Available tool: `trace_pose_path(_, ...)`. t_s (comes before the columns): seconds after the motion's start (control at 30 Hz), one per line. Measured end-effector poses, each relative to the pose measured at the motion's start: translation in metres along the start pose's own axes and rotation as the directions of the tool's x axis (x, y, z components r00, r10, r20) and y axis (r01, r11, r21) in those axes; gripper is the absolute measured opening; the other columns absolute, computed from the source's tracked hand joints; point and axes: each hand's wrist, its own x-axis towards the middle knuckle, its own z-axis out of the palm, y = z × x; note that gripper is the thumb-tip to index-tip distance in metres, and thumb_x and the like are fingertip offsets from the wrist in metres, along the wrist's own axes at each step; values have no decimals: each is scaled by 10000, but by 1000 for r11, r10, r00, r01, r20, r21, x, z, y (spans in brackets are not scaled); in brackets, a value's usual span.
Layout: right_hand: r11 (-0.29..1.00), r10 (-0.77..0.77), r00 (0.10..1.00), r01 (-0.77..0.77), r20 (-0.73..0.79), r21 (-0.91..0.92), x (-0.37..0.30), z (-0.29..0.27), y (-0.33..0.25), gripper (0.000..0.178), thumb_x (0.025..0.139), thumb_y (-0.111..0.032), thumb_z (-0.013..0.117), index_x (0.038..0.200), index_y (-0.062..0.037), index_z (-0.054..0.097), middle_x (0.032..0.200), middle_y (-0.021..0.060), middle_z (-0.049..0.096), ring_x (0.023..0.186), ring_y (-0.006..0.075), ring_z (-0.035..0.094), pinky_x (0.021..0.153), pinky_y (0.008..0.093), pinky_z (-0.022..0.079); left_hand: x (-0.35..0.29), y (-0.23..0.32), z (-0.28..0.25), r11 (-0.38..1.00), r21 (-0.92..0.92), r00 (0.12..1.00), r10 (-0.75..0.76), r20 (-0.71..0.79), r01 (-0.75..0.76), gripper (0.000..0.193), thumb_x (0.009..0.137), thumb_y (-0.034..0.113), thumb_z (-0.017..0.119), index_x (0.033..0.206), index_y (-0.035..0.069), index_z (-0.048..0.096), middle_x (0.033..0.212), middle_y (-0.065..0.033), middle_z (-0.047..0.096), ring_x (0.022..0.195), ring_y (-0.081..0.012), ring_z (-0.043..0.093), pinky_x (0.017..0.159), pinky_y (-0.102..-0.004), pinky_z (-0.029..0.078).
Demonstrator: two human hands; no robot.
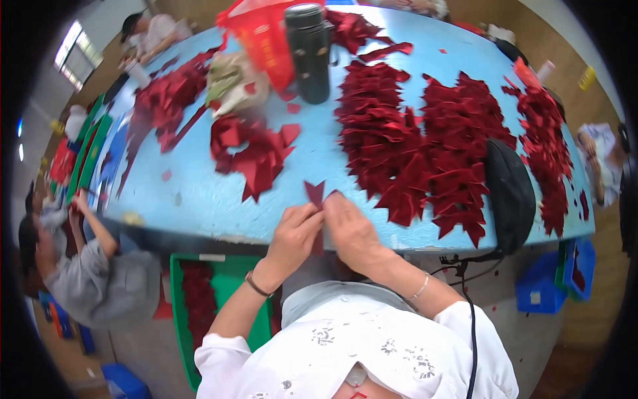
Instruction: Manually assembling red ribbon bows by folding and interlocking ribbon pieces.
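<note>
At the near edge of the table, my left hand [294, 233] pinches a short dark red ribbon piece [314, 193]. Its V-notched end sticks up past my fingertips, and some red shows below them. Close against it, my right hand [352, 233] has its fingers pressed together at the ribbon, where a small dark red tip peeks out. The fingers hide the ribbon's middle. Just beyond my hands lies a loose pile of red ribbon [259, 158]. Thick rows of layered red ribbon bows [382, 133] spread to the right.
A dark flask [309, 56] stands by a red bag [259, 40] and a pale cloth bundle [234, 83]. A black padded object [508, 196] hangs over the table's right front edge. Below sits a green crate [229, 266]. Other people [100, 279] work around the blue table [193, 199].
</note>
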Motion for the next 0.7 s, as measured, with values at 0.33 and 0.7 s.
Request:
trace_pose_path(0.33,998,16,996,-11,-90,56,-12,-35,11,490,712,122,567,1197,126,500,1138,273,591,1086,435,573,968,461,481,-15,3,-18,994,-5,986,-105,-130,105,301,825,-4,678,1124,-7,652,1142,-143,645,1035,-335,598,903,-403,481)
trace_pose_path(0.7,975,-29,992,1,124,221,17,-13,13,303,772,95,571,1068,35,578,1033,202,601,974,368,584,838,424,487,-2,4,-9,995,95,985,10,171,-26,409,782,41,701,1170,-51,609,1241,-162,580,1137,-318,547,1001,-473,415)
